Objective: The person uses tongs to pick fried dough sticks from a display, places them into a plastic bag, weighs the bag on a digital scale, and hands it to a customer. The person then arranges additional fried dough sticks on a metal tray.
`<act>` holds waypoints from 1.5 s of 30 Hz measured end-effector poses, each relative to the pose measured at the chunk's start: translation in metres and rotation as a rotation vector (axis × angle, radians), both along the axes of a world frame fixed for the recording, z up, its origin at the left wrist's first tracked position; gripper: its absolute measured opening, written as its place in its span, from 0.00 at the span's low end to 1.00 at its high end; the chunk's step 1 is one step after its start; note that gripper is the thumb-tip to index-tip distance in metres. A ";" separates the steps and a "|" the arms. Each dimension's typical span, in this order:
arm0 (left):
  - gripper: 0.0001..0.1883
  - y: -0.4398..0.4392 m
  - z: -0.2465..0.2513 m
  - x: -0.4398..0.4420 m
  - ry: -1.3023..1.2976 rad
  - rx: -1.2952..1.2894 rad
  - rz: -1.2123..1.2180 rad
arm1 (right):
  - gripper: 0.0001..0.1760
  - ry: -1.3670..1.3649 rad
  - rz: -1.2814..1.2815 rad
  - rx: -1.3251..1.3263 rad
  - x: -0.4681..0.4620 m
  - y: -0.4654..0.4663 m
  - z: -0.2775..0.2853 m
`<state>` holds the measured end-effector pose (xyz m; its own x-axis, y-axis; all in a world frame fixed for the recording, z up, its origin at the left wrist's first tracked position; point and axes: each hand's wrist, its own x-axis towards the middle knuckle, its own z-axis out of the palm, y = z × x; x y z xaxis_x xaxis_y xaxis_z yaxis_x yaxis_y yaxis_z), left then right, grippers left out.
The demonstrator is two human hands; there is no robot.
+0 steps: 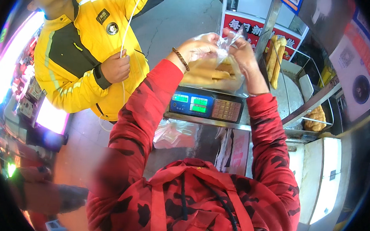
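Note:
A clear plastic bag (pixel 234 82) with golden-brown fried dough pieces (pixel 203 72) in it lies over the pan of a digital price scale (pixel 204 104) with lit green displays. My left hand (pixel 199 48), with a brown bead bracelet at the wrist, pinches the gathered top of the bag. From the other side, the fingers of my right hand (pixel 242 50) grip the same bunched plastic. Both hands are raised above the bag's contents, close together. The bag's top is twisted or bunched between them; whether it is knotted I cannot tell.
A person in a yellow jacket (pixel 97 46) stands at the left, one hand (pixel 116 67) on a white cord. Fried dough sticks (pixel 274 60) stand in a wire rack at the right, above a round metal plate (pixel 289 93). Plastic bags (pixel 177 132) hang below the scale. A metal post (pixel 268 25) rises beside my right hand.

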<state>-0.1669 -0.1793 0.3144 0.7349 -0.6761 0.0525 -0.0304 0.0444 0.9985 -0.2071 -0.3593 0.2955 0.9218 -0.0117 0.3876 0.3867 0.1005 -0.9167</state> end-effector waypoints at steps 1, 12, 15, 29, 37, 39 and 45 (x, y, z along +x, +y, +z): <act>0.23 -0.004 -0.005 0.004 -0.030 -0.057 -0.105 | 0.23 -0.064 0.067 -0.046 0.002 0.002 -0.003; 0.06 0.046 -0.072 0.075 0.506 -0.090 0.494 | 0.07 0.558 0.343 0.525 0.019 -0.088 -0.072; 0.06 0.029 -0.072 0.082 0.594 -0.441 0.642 | 0.10 0.570 0.222 0.843 0.024 -0.081 -0.068; 0.08 -0.007 -0.037 -0.001 -0.122 -0.123 0.472 | 0.28 -0.256 -0.218 -0.439 -0.017 0.031 -0.033; 0.04 -0.041 -0.052 0.019 0.036 -0.307 0.302 | 0.07 -0.229 -0.094 -0.281 -0.150 0.042 -0.088; 0.04 -0.044 -0.059 0.023 0.050 -0.300 0.296 | 0.06 -0.036 0.060 -0.140 -0.187 0.047 -0.106; 0.12 -0.048 -0.072 0.031 -0.285 -0.068 0.424 | 0.07 0.312 0.070 -0.124 -0.272 0.039 -0.151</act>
<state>-0.1363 -0.2272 0.2425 0.8938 -0.3100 0.3242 -0.3304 0.0337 0.9432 -0.4794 -0.3204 0.1444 0.9930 0.0855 0.0815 0.0820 -0.0027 -0.9966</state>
